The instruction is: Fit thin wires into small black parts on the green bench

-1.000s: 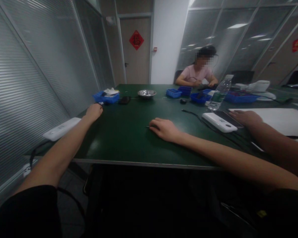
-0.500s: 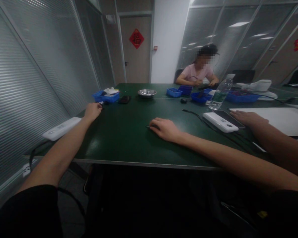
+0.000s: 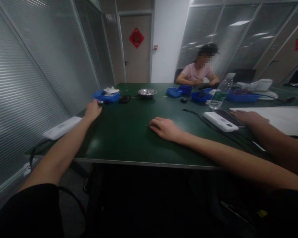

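My left hand [image 3: 92,110] is stretched far out over the left side of the table, just in front of a blue basket [image 3: 111,97] with white tissue-like paper in it. Its fingers are curled at a small whitish and dark item, too small and blurred to name. My right hand [image 3: 166,129] rests on the green tabletop [image 3: 129,142] near the middle. Its fingers are closed round a thin object whose narrow tip [image 3: 147,126] sticks out to the left; the rest is hidden in the hand.
Beyond my hands stand a metal bowl [image 3: 147,93], a dark phone [image 3: 124,99] and blue trays [image 3: 174,92]. At right are a plastic bottle [image 3: 221,94], a white power bank [image 3: 220,122] and another person's hand [image 3: 248,116]. A white strip-shaped device [image 3: 62,127] lies at left. Someone sits across.
My left hand has shifted slightly, its fingers and thumb changing pose by the small item. My right hand has stayed almost still.
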### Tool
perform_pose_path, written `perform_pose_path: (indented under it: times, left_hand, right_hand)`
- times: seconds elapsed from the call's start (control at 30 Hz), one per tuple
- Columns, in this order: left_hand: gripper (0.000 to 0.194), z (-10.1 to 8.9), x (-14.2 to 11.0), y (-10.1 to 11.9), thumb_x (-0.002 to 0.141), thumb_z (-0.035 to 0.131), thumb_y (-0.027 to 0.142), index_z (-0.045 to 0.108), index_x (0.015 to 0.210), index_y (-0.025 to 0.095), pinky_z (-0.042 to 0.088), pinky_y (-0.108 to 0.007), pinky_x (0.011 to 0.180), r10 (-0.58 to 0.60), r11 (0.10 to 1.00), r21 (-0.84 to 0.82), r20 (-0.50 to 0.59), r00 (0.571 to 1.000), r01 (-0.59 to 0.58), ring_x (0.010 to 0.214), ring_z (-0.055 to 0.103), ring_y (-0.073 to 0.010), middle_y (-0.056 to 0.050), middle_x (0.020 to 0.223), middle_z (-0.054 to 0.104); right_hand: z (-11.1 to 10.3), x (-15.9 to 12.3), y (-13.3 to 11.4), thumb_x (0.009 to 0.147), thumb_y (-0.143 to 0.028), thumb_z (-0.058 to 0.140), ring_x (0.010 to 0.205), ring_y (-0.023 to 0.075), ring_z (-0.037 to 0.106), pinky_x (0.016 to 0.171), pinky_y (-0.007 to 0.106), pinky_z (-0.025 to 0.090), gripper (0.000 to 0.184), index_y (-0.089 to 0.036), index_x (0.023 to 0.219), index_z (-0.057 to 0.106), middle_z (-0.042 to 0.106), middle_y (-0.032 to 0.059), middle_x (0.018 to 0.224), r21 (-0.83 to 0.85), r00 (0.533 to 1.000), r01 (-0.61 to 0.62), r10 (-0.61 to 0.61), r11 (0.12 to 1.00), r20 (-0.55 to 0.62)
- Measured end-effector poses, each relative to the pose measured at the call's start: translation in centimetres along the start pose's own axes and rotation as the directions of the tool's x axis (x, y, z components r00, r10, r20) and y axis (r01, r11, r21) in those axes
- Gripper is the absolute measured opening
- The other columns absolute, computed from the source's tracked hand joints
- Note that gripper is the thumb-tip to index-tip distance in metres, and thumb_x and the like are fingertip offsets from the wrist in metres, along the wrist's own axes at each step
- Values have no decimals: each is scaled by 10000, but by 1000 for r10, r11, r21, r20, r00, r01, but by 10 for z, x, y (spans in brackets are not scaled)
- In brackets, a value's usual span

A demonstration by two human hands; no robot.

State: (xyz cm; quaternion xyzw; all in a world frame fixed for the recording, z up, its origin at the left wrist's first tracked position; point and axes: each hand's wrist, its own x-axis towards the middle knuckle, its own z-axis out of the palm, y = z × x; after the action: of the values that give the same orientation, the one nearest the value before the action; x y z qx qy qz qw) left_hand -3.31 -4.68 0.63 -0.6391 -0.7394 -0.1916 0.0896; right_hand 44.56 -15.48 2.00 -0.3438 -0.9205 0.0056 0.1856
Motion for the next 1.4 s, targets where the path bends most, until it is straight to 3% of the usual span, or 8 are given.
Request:
perform_pose_path:
  times: [0.17,0.4,0.57,0.7,0.8,0.93,1.2,1.4]
  left_hand:
    - [216,2,5,-4,918,581,237,718,1055,141,483,-379,991,19,1000,13,-34,999,-19,1067,680,-306,-164,1129,750]
    - [336,2,2,-4,925,589,246,664,1224,115,501,-371,958,28,999,-41,-58,998,-30,1059,678,-291,-174,1139,741]
    - [317,2,0,-1,930,565,276,700,1175,129,480,-401,995,57,998,25,-25,998,-56,1113,646,-325,-190,1206,709]
    - [480,6,1,8,954,532,347,620,1351,92,441,-446,1060,79,995,65,-93,993,-73,1256,552,-364,-232,1349,624]
    - [520,11,4,16,969,503,381,611,1404,117,394,-500,1102,162,983,93,-18,987,-159,1321,491,-389,-219,1438,577]
    - [433,12,6,20,991,450,390,738,1251,197,374,-559,1077,148,980,118,85,985,-158,1357,450,-406,-154,1481,581]
    - [302,8,4,26,968,533,345,788,1085,235,309,-517,1070,297,953,52,35,954,-298,1248,516,-355,-138,1264,703]
    - [254,9,14,27,936,568,321,770,1051,218,295,-513,1076,355,923,114,107,929,-366,1199,557,-349,-150,1168,722]
  right_hand:
    - [-1,0,0,1055,-379,517,933,202,656,795,303,464,243,-229,1184,657,691,72,1142,8,1000,-7,7,1000,12]
    - [-2,0,-1,1051,-368,530,946,209,658,803,312,468,236,-227,1188,659,694,79,1140,10,1000,-4,4,1000,10]
    - [-2,0,-1,1054,-376,523,928,203,658,789,306,463,243,-227,1193,655,692,76,1139,-6,1000,-9,9,1000,14]
    - [-2,1,-1,1055,-381,517,925,204,658,776,304,461,246,-231,1191,656,692,73,1147,-9,1000,-14,14,1000,22]
    - [-1,1,-1,1054,-376,519,929,203,659,779,305,462,245,-231,1198,653,691,75,1158,3,1000,-6,6,1000,20]
    - [0,1,-1,1056,-380,517,924,201,656,784,304,459,244,-228,1187,656,694,72,1139,-4,1000,-14,14,1000,13]
    - [-3,0,-3,1058,-390,510,912,200,659,778,305,466,254,-231,1193,657,694,72,1146,7,1000,-15,15,1000,17]
    - [-2,0,-2,1055,-376,516,945,209,659,794,312,466,241,-231,1188,657,695,73,1152,3,1000,-17,17,1000,15]
